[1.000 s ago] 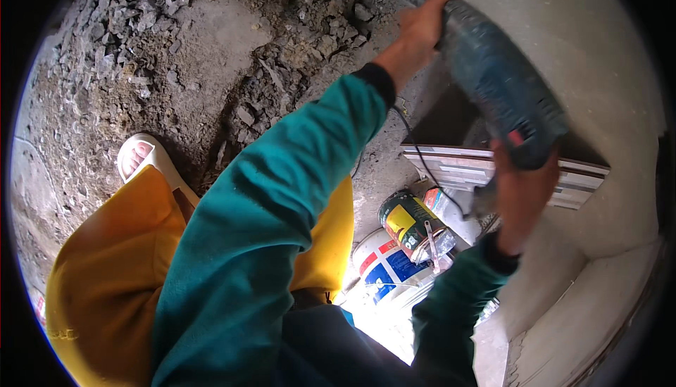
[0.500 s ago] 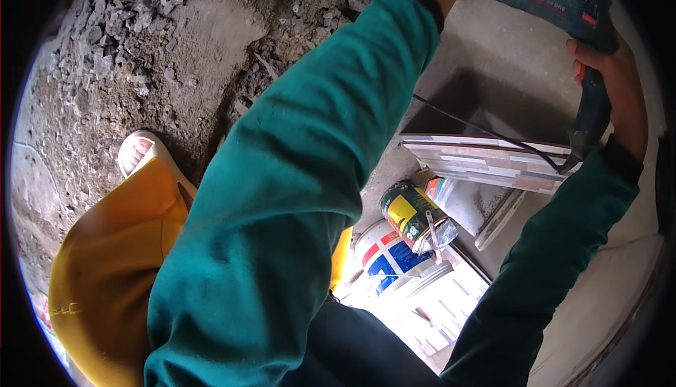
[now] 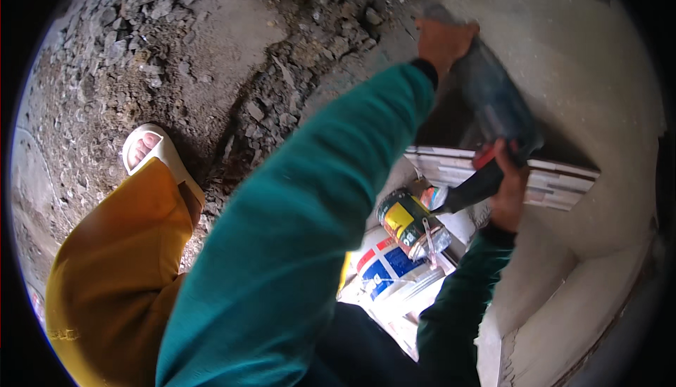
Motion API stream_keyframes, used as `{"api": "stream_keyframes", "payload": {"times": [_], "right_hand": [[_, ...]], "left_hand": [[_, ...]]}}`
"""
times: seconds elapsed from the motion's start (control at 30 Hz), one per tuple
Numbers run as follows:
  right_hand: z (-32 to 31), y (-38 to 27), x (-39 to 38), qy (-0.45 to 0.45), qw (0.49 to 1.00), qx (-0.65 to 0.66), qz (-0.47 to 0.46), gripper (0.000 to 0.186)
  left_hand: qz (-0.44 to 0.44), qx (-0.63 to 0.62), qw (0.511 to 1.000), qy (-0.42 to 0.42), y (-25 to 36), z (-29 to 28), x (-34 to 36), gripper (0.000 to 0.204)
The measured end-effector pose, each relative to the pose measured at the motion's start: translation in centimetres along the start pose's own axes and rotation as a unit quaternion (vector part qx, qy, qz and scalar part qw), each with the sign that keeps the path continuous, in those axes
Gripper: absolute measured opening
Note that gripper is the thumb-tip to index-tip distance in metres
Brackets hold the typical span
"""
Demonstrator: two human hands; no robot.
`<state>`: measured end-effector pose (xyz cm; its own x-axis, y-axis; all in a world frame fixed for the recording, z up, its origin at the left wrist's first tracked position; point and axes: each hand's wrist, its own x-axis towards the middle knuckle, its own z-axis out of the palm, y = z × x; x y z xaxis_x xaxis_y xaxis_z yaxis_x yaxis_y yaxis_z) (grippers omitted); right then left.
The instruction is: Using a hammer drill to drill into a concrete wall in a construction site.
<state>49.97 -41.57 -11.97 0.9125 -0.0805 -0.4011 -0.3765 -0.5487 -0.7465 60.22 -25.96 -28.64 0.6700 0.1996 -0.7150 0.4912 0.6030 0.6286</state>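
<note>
A dark blue rotary hammer drill [image 3: 500, 95] slants across the upper right, blurred by motion. My left hand [image 3: 445, 40] is closed round its front end; whether a side handle is in the grip cannot be made out. At the rear, my right hand [image 3: 510, 193] wraps the black handle, close to a red part of the drill. The bit is not visible past my left hand. Beyond that hand lie the broken ground and the foot of the pale wall.
Rubble [image 3: 282, 84] covers the ground at left and top. A patterned tile stack [image 3: 556, 179] leans below the drill. A dark paint can [image 3: 405, 218] and a white bucket [image 3: 387, 264] stand near my right forearm. My sandalled foot [image 3: 151, 149] rests at left. A pale wall [image 3: 598, 105] rises at right.
The drill's rear end and my right hand have swung down and left, so the drill now points more steeply up the picture. My left hand has come slightly lower, still gripping.
</note>
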Motion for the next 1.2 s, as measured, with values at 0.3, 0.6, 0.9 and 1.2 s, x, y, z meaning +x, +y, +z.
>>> {"api": "stream_keyframes", "payload": {"times": [0.3, 0.6, 0.9, 1.2], "right_hand": [[-3.1, 4.0, 3.8, 0.042, 0.99, 0.082, 0.11, 0.028], [-7.4, 0.1, 10.6, -0.038, 0.986, 0.048, 0.154, 0.03], [-8.7, 3.9, 12.9, -0.08, 0.97, 0.117, 0.196, 0.031], [-4.2, 6.4, 6.7, -0.055, 0.991, 0.075, 0.092, 0.027]], "left_hand": [[0.01, 0.034, 0.999, -0.02, -1.7, 2.9, 0.2, 0.116], [0.022, 0.026, 0.994, 0.099, -0.4, 8.7, 2.7, 0.094], [0.026, 0.116, 0.983, 0.139, -1.2, 10.0, 4.1, 0.084], [0.035, 0.041, 0.998, -0.013, -2.8, 3.6, 3.3, 0.098]]}}
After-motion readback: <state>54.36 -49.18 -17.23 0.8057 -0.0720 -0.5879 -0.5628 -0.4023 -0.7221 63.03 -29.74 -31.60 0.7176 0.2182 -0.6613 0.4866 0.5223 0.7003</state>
